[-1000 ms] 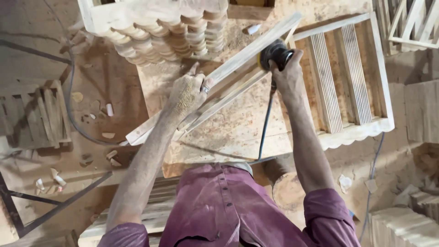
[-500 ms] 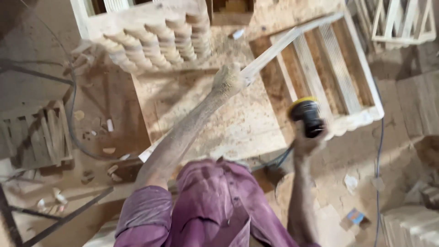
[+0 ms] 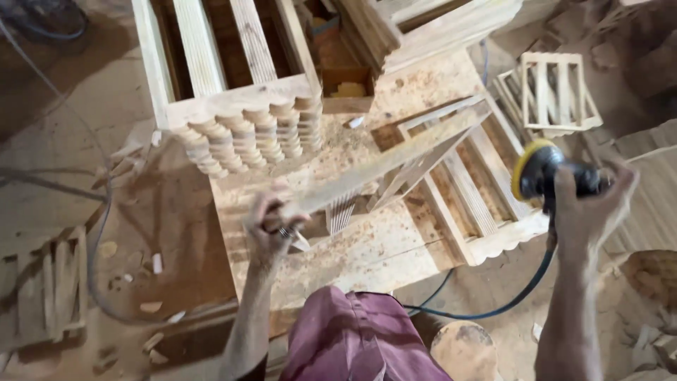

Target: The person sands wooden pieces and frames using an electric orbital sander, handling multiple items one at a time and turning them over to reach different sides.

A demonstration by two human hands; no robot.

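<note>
- The left hand [image 3: 271,222] is clenching the near end of a long wooden slat [image 3: 395,159], which is slanting up and away over the dusty worktable [image 3: 367,254].
- The right hand [image 3: 589,204] is gripping a round sander [image 3: 539,173], lifted off to the right of the slatted frame [image 3: 469,190].
- Half a second ago the sander was hanging lower; now it is sitting higher.
- Motion blur is smearing both hands.

- A woodworking workshop is showing here; sawdust is coating the worktop [image 3: 367,257]
- Slatted wooden frames [image 3: 226,63] are lying about; offcuts are littering the floor [image 3: 63,141]
- A corded sander [image 3: 546,173] is being held
</note>
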